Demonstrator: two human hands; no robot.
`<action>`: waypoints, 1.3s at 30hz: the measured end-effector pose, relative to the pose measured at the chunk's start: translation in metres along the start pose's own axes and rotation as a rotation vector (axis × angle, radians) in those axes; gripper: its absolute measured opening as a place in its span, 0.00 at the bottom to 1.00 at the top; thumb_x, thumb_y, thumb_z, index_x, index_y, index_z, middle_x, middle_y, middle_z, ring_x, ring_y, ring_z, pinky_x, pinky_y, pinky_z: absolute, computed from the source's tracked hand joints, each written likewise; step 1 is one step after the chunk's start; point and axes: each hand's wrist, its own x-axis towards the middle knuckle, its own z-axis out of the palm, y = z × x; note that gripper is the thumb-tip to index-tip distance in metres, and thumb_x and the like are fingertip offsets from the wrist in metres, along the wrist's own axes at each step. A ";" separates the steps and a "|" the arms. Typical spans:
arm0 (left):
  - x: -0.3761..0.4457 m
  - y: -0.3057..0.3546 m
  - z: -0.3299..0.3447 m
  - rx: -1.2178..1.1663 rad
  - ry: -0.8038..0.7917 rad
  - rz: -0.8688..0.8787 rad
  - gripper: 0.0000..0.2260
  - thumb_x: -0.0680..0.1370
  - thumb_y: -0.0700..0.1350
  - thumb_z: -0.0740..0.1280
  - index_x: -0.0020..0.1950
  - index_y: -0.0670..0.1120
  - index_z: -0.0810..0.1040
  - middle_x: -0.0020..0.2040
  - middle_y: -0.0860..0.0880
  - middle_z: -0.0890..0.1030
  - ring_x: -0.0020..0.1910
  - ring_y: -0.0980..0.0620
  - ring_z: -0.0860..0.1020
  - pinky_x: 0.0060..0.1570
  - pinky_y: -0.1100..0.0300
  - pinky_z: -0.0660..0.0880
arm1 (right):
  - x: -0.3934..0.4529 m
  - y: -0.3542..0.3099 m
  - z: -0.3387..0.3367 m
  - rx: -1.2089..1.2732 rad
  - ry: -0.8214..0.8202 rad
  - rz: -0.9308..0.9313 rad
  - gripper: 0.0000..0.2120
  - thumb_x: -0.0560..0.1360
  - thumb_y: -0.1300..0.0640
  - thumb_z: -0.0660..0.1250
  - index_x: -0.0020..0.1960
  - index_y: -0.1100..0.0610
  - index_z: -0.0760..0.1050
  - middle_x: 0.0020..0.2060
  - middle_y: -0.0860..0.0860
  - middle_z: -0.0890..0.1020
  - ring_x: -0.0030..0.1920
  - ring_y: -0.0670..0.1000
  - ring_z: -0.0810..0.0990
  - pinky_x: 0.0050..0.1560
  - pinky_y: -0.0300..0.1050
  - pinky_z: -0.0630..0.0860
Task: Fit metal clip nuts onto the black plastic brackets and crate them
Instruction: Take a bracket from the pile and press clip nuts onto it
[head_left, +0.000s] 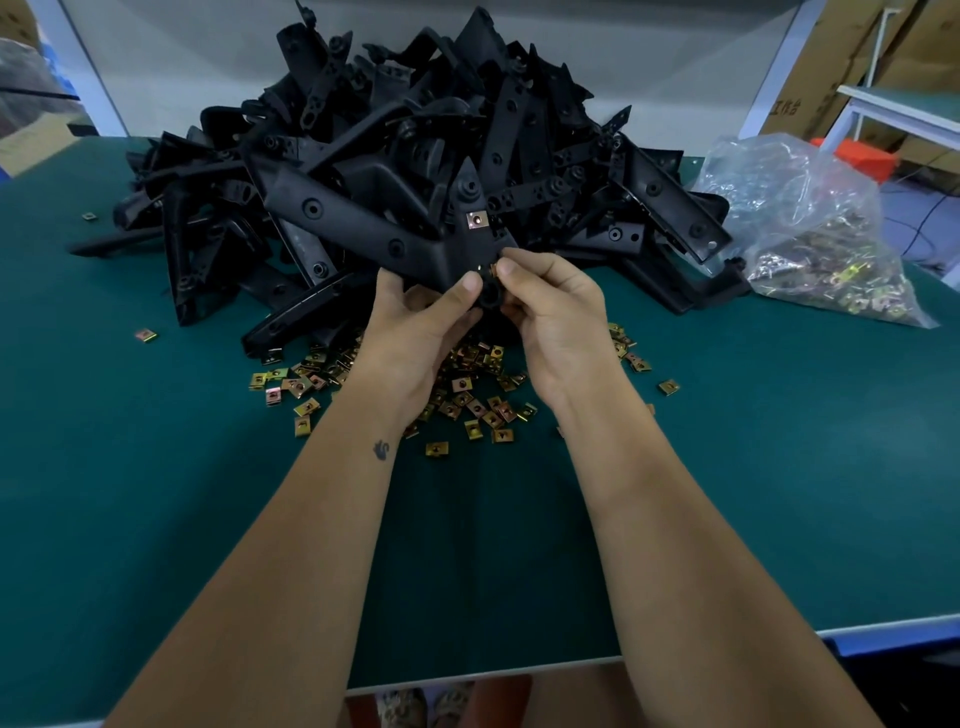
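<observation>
I hold a black plastic bracket (374, 228) above the green table, its long arm pointing up and left. My left hand (423, 332) grips its lower end from below, thumb on top. My right hand (550, 312) pinches a small metal clip nut (493, 269) against the bracket's lower tab. One brass-coloured clip nut (476, 220) sits fitted higher on the same bracket. Several loose clip nuts (467, 400) lie scattered on the table under my hands. A big heap of black brackets (441, 130) rises behind.
A clear plastic bag of clip nuts (810, 234) lies at the right of the green table (156, 519). Stray nuts lie at the left (146, 335). An orange object (862, 158) and cardboard boxes stand beyond the table on the right. No crate is in view.
</observation>
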 end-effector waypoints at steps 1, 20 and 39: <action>0.000 0.000 0.000 0.016 0.002 0.008 0.23 0.77 0.38 0.70 0.71 0.46 0.68 0.65 0.45 0.79 0.63 0.49 0.79 0.57 0.58 0.78 | 0.000 0.001 0.000 -0.010 0.003 -0.008 0.07 0.74 0.69 0.69 0.43 0.58 0.80 0.39 0.52 0.81 0.45 0.51 0.77 0.52 0.44 0.75; 0.005 -0.002 -0.002 -0.129 0.105 -0.033 0.12 0.79 0.30 0.63 0.59 0.43 0.75 0.48 0.47 0.84 0.45 0.53 0.84 0.45 0.59 0.80 | -0.006 0.016 0.007 -0.791 0.068 -0.444 0.09 0.71 0.48 0.74 0.45 0.52 0.79 0.40 0.43 0.82 0.43 0.41 0.79 0.43 0.37 0.76; 0.005 -0.004 -0.001 -0.116 0.041 -0.033 0.11 0.79 0.31 0.64 0.58 0.43 0.77 0.47 0.48 0.85 0.46 0.53 0.84 0.45 0.60 0.80 | -0.008 0.015 0.005 -1.008 0.149 -0.682 0.11 0.74 0.48 0.70 0.41 0.56 0.78 0.35 0.46 0.79 0.34 0.46 0.75 0.35 0.44 0.71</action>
